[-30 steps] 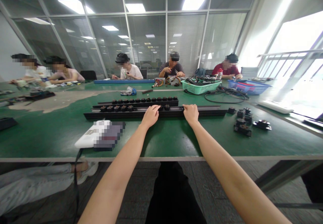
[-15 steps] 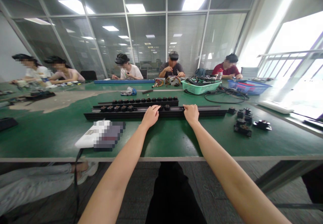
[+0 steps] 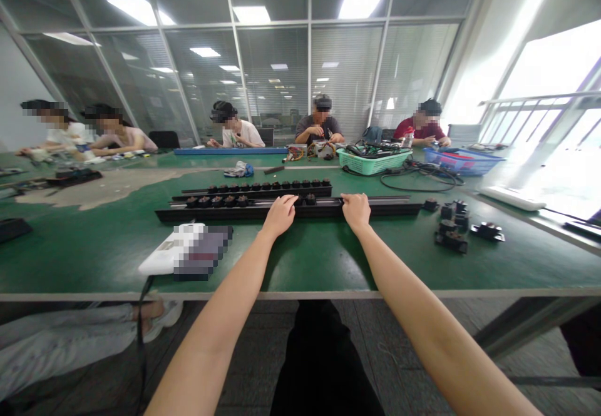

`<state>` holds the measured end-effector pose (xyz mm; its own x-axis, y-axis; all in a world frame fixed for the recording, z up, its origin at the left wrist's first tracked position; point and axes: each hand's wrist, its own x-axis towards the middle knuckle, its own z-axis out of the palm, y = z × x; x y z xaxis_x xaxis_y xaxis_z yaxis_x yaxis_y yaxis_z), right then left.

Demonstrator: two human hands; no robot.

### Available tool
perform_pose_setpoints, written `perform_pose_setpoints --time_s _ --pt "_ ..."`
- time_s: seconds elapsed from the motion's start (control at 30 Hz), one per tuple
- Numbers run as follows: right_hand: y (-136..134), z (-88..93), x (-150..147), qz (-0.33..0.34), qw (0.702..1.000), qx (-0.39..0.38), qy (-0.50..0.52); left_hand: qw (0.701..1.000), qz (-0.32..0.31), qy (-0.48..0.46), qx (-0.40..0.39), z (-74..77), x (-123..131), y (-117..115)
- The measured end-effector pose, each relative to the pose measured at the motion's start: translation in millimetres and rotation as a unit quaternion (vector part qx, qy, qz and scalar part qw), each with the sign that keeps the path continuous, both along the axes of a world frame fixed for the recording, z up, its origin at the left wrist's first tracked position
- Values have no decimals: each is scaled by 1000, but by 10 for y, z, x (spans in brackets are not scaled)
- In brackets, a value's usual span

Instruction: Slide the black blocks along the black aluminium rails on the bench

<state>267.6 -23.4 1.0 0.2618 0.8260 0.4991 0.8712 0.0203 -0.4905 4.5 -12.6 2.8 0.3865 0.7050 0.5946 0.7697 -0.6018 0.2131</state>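
A long black channel (image 3: 216, 213) lies crosswise on the green table, with several round black socket-like modules (image 3: 216, 201) seated in its left part. My left hand (image 3: 280, 215) is closed over the near wall near the middle, fingertips beside a black module (image 3: 310, 199). Further right, my right hand (image 3: 356, 212) pinches the same channel; whether a small part is under its fingertips is hidden. Behind it runs a second black channel (image 3: 197, 191) filled with a row of similar modules. Loose black modules (image 3: 451, 238) sit to the right of the channel's end.
A white device (image 3: 164, 253) with a cable lies at front left. Farther back are a green basket (image 3: 370, 164) of cables, a blue basket (image 3: 469, 162), black cable loops (image 3: 422, 181) and a crumpled cloth (image 3: 239, 169). Several people sit across the table.
Both hands stay in place on the black channel. Across the table, people's hands and heads have shifted slightly.
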Motion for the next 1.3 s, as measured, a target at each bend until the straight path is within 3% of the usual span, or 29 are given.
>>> perform_pose_setpoints --time_s 0.97,1.3 --pt "-3 55 -18 -22 1000 -20 8 1000 1 5 8 -33 -10 40" --pt "73 201 230 37 997 -74 6 1000 3 9 20 -41 -1 60"
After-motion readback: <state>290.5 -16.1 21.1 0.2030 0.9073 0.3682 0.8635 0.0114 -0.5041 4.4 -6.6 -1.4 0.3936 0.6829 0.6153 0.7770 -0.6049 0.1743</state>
